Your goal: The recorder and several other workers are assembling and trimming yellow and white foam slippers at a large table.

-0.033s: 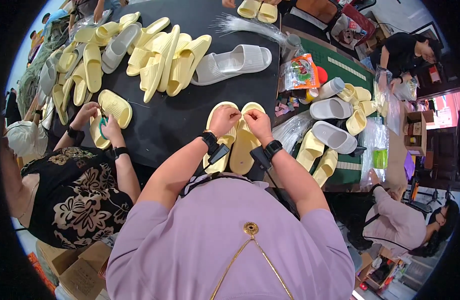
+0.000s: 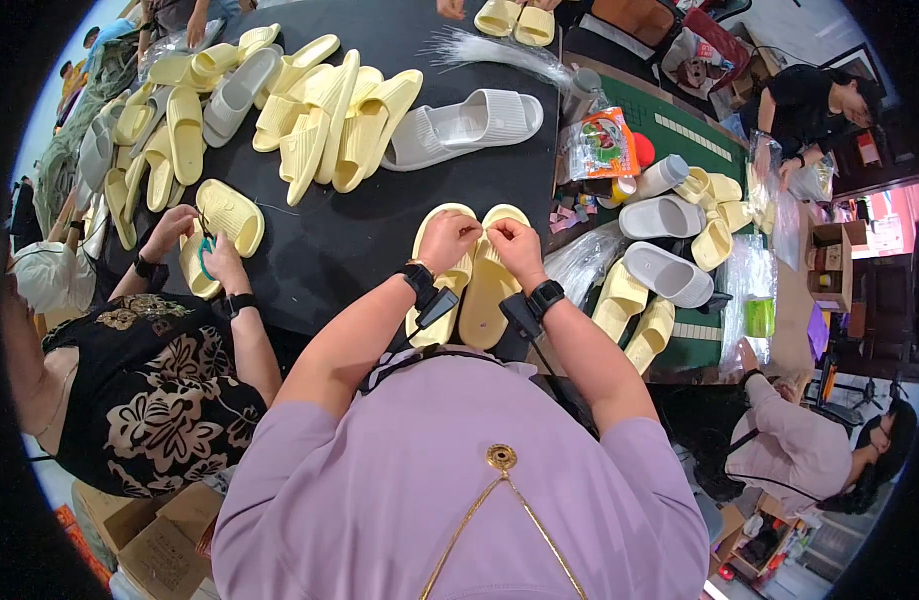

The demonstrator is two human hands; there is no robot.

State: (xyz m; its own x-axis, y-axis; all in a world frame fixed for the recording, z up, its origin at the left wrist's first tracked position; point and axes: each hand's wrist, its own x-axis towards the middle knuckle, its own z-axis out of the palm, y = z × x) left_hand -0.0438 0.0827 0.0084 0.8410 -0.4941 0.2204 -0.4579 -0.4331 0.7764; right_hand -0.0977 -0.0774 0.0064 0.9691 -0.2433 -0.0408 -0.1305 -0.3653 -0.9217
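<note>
Two pale yellow slide slippers, a left one [image 2: 435,325] and a right one [image 2: 486,300], lie side by side at the table's near edge in front of me. Over the front of the left slipper, my left hand [image 2: 448,242] is closed, thumb and fingertips pinched together. My right hand [image 2: 518,248] is pinched the same way above the right slipper, its fingertips close to the left ones. Anything between the fingertips is too small to make out. Both hands cover part of the slippers' straps.
Yellow slippers [image 2: 320,120] and a large grey slipper [image 2: 465,130] lie farther back. At left, a co-worker holds green-handled scissors [image 2: 212,258] over a yellow pair. On the right are clear plastic strands [image 2: 585,258], grey slippers [image 2: 668,275] and an orange packet [image 2: 602,145].
</note>
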